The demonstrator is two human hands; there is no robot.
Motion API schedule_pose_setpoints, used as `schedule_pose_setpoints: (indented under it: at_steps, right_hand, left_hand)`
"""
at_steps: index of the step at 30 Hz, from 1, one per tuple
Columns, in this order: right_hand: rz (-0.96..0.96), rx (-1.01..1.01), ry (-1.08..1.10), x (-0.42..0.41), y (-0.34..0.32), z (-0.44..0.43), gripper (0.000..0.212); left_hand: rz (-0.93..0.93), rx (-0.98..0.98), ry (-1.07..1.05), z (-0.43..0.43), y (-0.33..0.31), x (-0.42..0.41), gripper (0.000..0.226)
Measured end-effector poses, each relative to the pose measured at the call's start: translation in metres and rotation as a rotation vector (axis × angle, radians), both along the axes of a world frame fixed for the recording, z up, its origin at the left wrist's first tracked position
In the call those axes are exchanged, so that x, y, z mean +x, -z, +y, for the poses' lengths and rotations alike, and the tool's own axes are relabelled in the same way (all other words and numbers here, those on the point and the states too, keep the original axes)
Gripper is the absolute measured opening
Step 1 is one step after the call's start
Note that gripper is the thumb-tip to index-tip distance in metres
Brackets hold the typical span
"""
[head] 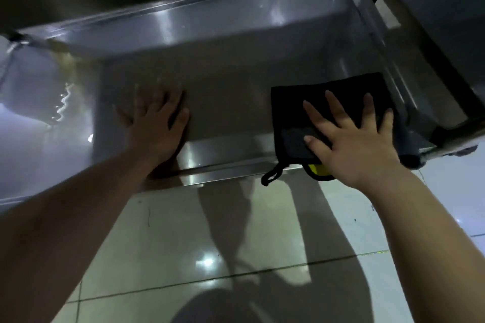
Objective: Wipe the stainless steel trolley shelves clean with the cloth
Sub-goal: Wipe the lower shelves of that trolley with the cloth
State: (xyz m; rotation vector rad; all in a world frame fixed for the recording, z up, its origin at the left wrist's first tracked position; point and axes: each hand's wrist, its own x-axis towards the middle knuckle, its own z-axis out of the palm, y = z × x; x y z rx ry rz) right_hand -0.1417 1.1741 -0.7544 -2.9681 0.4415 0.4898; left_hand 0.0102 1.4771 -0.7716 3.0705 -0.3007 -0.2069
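Wiping step, low shelf. I have the right hand (359,144) flat on the cloth (294,113), fingers (338,107) straight and spread wide, thumb out to the side, pressing down and not pinching.

The cloth is black and lies at the right end of the shelf (236,102). Its near edge hangs over the front rim, where a yellow corner (319,170) and a small hanging loop (271,176) stick out.

The left hand (157,126) rests bare on the shelf floor left of centre. The palm is down and the fingers (173,102) are straight and close together. It holds nothing, and I read it as a brace.

My judgement is that the shelf is partly done at most. The cloth sits at one end, with the whole middle and left stretch ahead of it.

Next move: slide the cloth leftward under even palm pressure. The left hand lies in that path, so it lifts or shifts first. The back wall and corners need the cloth pushed in with the fingertips. The overhanging edge could snag on the rim, so pull it fully onto the shelf.

Count:
- One cloth.
- Two hands.
- One shelf in full view, with dark steel above it, probably the next shelf up; I can't tell.
- One upright post (420,47) at the right, seen clearly.
- Tiled floor (183,244) below.
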Motion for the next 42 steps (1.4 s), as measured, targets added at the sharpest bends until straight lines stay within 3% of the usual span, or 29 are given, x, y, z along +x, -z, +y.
schedule_pose_setpoints:
  at_steps: [7,13,16,20,27,29,38,42]
  right_hand:
    - [-0.096,0.056,-0.266,0.045,0.003,0.092,0.055]
    - [-0.081,0.042,-0.172,0.192,0.011,0.080,0.058]
    - [-0.070,0.040,-0.124,0.228,0.008,0.071,0.060]
    - [-0.074,0.059,-0.106,0.211,0.008,0.079,0.061]
    - [-0.064,0.076,-0.206,0.040,0.002,0.105,0.057]
    - [-0.020,0.085,-0.271,0.026,0.000,0.102,0.053]
    - [-0.069,0.047,-0.130,0.204,0.009,0.084,0.059]
    - [-0.070,0.058,-0.066,0.234,0.007,0.095,0.060]
  left_hand:
    - [0.009,-0.013,-0.012,0.004,0.006,-0.002,0.055]
    - [0.021,-0.015,-0.011,0.005,0.004,-0.002,0.053]
    - [0.031,-0.008,-0.006,0.005,0.005,0.002,0.053]
    - [0.029,-0.016,-0.016,0.004,0.004,0.002,0.052]
    - [0.002,-0.051,-0.012,0.005,0.007,-0.001,0.051]
    - [-0.001,-0.049,-0.008,0.006,0.008,-0.003,0.051]
    - [-0.037,-0.085,-0.145,0.004,0.010,-0.002,0.055]
    - [-0.002,-0.069,-0.176,0.004,0.007,0.003,0.053]
